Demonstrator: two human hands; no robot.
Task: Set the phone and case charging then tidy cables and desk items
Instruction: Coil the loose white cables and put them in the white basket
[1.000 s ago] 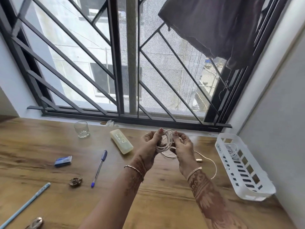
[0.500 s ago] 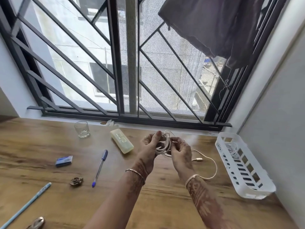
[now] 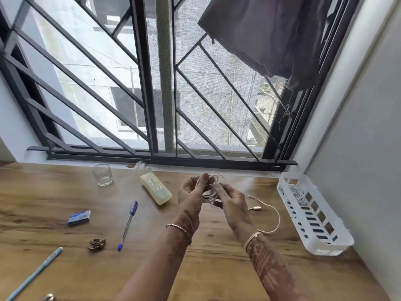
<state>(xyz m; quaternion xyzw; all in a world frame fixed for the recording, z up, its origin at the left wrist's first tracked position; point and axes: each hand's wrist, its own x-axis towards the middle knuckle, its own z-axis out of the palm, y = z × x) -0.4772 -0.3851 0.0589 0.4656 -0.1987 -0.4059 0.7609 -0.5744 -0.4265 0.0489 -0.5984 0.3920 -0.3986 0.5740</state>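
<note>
Where the wooden table [image 3: 217,270] meets the window sill and the right-hand wall, a white slotted basket [image 3: 329,248] lies against that wall. Its long axis runs from the window toward the person. Inside it, at the window end, sits a loose bundle of white cable [image 3: 298,192]; the rest of the basket shows only its slots.

Just left of the basket both hands are raised above the table. The left hand [image 3: 191,196] and the right hand [image 3: 233,203] each have fingers curled round a coil of white charging cable [image 3: 208,198] held between them. From the coil a free tail drops to the table, loops toward the basket and curls back, so its connector [image 3: 255,207] points left, away from the basket. A strip of wood shows between the tail and the basket, and a wider stretch lies in front of the wrists.

Farther left of the basket lie a pale yellow oblong case [image 3: 155,191], angled with one end toward the window, a drinking glass [image 3: 102,174] near the sill, a blue pen [image 3: 128,224] with its tip toward the person, a small blue box [image 3: 79,217], a brown clip [image 3: 97,244] and a light blue pencil [image 3: 34,274].
</note>
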